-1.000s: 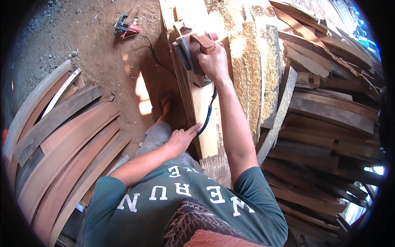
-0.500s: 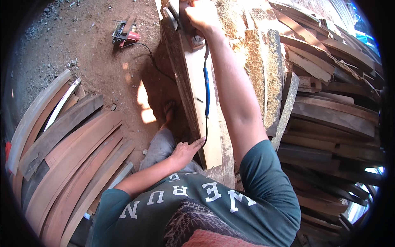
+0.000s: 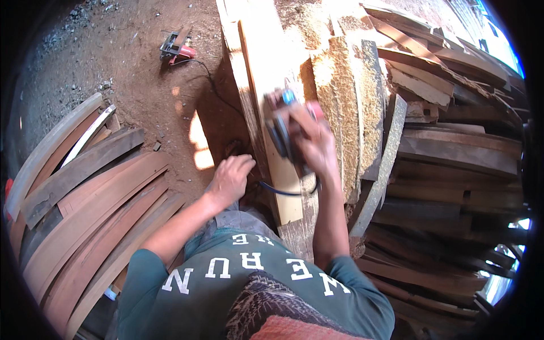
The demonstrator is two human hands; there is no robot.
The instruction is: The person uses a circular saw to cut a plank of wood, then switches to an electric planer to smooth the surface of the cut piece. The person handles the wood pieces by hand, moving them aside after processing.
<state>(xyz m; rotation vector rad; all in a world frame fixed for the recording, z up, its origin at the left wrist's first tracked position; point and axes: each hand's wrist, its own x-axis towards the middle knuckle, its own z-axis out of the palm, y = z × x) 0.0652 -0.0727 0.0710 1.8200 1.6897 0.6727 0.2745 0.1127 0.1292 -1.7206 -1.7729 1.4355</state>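
Note:
My right hand (image 3: 318, 148) is closed around the handle of a hand-held electric planer (image 3: 279, 131), slightly blurred by motion. The planer is over the near part of a long pale wooden board (image 3: 288, 205); whether its sole touches the wood I cannot tell. Its cord (image 3: 280, 192), with a blue sleeve, loops across the board below the tool and drops past the left edge. My left hand (image 3: 231, 177) hovers left of the board, close to the cord, its fingers loosely bent and nothing visible in them.
On the dirt floor at the upper left lies a red circular saw (image 3: 180, 52) with a trailing cable. Curved planks (image 3: 96, 218) are stacked at the left. Sawdust-covered timber (image 3: 344, 113) adjoins the board on the right, beside a large pile of curved wood (image 3: 453, 153).
My right hand has drawn the planer from the board's far end back toward me. My left hand has lifted off the board's near end and moved left; the cord has slackened into a loop.

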